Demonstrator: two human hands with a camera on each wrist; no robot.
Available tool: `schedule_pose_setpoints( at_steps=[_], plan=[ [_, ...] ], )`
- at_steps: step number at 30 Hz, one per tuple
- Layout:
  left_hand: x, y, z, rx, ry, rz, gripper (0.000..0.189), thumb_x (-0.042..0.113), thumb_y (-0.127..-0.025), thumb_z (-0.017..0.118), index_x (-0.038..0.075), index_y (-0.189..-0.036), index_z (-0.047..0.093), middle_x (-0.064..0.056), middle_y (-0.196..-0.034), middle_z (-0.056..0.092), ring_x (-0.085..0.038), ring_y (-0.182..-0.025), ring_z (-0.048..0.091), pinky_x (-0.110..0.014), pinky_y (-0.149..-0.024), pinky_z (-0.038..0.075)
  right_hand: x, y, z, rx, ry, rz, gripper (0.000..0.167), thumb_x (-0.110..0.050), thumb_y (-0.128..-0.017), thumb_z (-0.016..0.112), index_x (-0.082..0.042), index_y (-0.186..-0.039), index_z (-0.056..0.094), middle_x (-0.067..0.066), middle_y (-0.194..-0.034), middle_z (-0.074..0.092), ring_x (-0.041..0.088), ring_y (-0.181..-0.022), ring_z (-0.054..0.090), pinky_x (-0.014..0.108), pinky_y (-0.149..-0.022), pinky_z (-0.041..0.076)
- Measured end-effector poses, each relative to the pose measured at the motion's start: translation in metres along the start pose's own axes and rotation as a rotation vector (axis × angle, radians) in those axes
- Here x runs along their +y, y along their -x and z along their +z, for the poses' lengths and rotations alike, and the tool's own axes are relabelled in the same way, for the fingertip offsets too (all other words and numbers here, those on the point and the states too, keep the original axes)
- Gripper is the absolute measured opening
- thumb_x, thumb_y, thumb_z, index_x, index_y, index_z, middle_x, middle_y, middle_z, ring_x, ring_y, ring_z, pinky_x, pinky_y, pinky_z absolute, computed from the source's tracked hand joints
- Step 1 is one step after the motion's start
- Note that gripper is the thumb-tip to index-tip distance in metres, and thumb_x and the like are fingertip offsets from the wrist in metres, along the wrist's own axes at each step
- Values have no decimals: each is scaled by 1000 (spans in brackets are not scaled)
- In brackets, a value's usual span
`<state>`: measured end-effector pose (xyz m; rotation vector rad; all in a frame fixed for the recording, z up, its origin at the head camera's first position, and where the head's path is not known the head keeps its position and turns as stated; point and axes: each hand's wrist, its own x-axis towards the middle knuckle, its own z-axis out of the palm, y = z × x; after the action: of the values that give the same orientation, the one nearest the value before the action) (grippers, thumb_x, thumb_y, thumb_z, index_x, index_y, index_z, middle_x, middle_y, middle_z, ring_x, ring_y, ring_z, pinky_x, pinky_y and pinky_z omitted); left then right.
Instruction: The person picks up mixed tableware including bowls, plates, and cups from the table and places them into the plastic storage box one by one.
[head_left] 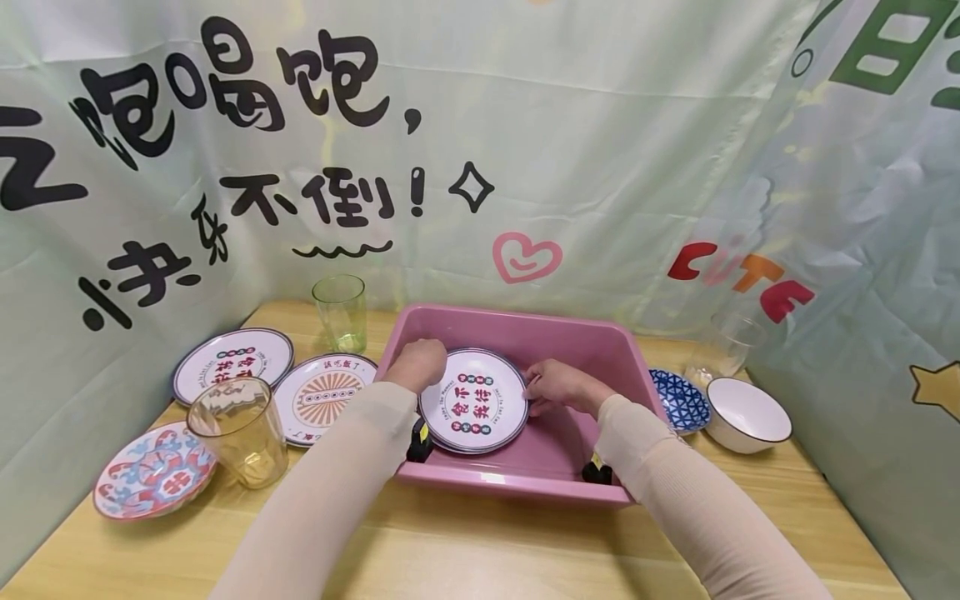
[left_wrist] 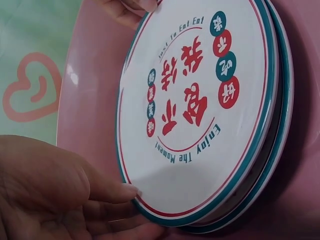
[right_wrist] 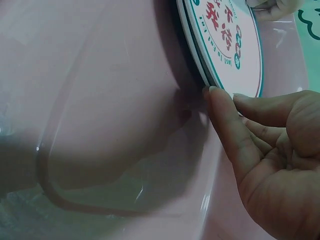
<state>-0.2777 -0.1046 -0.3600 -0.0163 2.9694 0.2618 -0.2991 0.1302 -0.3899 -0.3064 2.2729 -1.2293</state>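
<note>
Two white plates (head_left: 474, 402) with red characters and dark rims are stacked in the left part of the pink tub (head_left: 517, 473). My left hand (head_left: 420, 364) grips their left edge; in the left wrist view its thumb lies on the upper rim, with the fingers below. Opposite it, my right hand (head_left: 561, 386) pinches the right edge, and the right wrist view shows thumb and index finger at the rim. A narrow gap separates the two rims in the left wrist view, where the lower plate (left_wrist: 286, 107) shows as a green-edged band.
Left of the tub are two printed plates (head_left: 261, 340), a green glass (head_left: 341, 315), an amber glass (head_left: 258, 446) and a red-and-blue patterned dish (head_left: 153, 473). To its right stand a blue patterned dish (head_left: 681, 402), a white bowl (head_left: 748, 415) and a clear glass (head_left: 723, 346). Cloth walls enclose the table.
</note>
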Motion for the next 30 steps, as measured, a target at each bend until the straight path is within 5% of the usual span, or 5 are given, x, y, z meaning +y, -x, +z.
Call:
schedule_pose_setpoints(
  at_steps=[8,23,30],
  plan=[
    [2,-1,1,-46,48,-41,17,-11,-81,54,3,-88,61,-11,-79,56,-19,-62,50,-22,-44,36,2,0,0,-45,22,-17,34,9,-92,54,15,-126,53,16,-88,65,21,-71,67,36,-73,59],
    [1,-2,0,-47,2,-11,20,-15,-75,51,3,-81,59,-13,-88,56,-21,-68,48,-23,-45,33,3,-1,1,-70,6,-2,36,11,-92,54,15,-127,52,16,-90,63,23,-74,67,36,-74,59],
    [2,-1,0,-26,36,-16,18,-12,-81,54,2,-90,61,-13,-89,57,-22,-72,51,-25,-49,38,2,0,0,-77,40,-8,39,9,-93,54,12,-131,52,17,-95,65,25,-76,68,37,-74,59]
  ],
)
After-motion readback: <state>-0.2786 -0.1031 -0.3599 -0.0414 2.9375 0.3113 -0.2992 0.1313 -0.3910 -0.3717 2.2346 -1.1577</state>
